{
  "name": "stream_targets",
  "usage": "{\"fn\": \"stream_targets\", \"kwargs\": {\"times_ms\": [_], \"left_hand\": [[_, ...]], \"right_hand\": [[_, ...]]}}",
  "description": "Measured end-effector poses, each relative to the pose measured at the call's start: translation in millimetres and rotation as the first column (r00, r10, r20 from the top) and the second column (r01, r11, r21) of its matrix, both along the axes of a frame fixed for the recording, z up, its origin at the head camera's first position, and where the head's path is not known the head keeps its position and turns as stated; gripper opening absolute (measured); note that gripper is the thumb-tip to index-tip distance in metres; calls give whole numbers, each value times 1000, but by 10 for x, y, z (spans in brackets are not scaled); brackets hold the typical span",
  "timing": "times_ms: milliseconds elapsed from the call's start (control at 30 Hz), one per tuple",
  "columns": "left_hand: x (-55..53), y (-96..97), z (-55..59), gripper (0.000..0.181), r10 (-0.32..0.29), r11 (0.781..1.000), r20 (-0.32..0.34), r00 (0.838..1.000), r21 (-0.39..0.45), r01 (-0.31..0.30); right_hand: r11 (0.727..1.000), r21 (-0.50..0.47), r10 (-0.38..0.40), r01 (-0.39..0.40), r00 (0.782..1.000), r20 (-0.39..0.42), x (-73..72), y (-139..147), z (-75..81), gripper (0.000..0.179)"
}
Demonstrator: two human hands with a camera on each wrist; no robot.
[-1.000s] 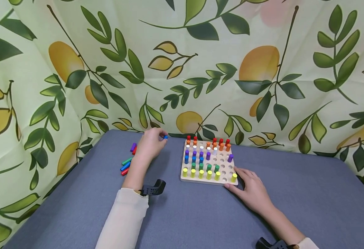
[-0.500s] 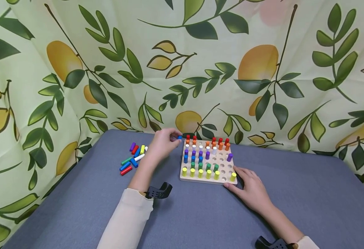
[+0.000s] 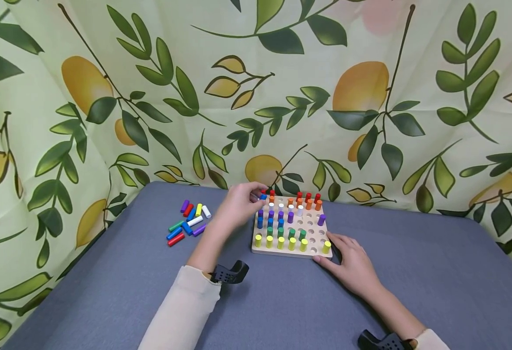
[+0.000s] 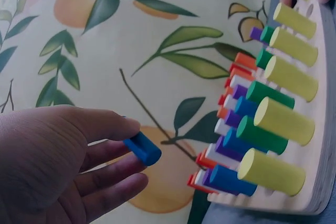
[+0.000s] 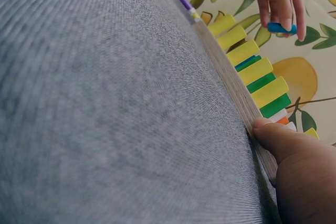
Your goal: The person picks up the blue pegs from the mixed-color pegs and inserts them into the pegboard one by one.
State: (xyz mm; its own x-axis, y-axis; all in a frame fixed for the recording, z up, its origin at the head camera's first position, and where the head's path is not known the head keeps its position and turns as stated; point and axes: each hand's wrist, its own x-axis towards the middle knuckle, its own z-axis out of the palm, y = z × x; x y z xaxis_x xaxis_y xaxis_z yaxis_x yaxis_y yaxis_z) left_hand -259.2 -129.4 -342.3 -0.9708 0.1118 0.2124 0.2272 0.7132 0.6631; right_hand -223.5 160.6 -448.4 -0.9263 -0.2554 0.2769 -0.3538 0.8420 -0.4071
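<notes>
The person's left hand (image 3: 238, 204) grasps a blue peg (image 4: 144, 150) between thumb and fingers. In the head view the peg shows against the 10 o'clock corner of the pegboard (image 5: 236, 87), yet both wrist views show it raised, apart from the wood. Most of the pegboard lies toward 4 o'clock from that hand, which is the nearer of the two to this far corner.

The blue peg's long axis is tilted: from the right wrist it runs about 9 to 3 o'clock, while the seated yellow pegs (image 3: 280, 241) point to about 2 o'clock, so the two do not quite line up.

The right hand (image 3: 355, 267) grips the pegboard's 4 o'clock corner, thumb on the near edge, fingers along the side. Loose pegs (image 3: 195, 221) lie on the table (image 3: 256, 301) at 9 o'clock from the pegboard, well apart from it.
</notes>
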Motion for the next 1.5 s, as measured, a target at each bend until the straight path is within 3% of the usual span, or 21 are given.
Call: {"fn": "stream_targets", "kwargs": {"times_ms": [633, 1033, 1500], "left_hand": [[-2, 213, -86, 22, -100, 995, -39, 994, -27, 99], [-24, 349, -110, 23, -156, 985, -60, 986, -83, 151], [-115, 496, -335, 24, -174, 980, -24, 984, -101, 171]], "right_hand": [[1000, -2, 3, -3, 1000, 5, -2, 11, -5, 81], [1000, 0, 7, -7, 1000, 1, -12, 3, -21, 81], [1000, -2, 2, -2, 1000, 13, 11, 2, 15, 79]]}}
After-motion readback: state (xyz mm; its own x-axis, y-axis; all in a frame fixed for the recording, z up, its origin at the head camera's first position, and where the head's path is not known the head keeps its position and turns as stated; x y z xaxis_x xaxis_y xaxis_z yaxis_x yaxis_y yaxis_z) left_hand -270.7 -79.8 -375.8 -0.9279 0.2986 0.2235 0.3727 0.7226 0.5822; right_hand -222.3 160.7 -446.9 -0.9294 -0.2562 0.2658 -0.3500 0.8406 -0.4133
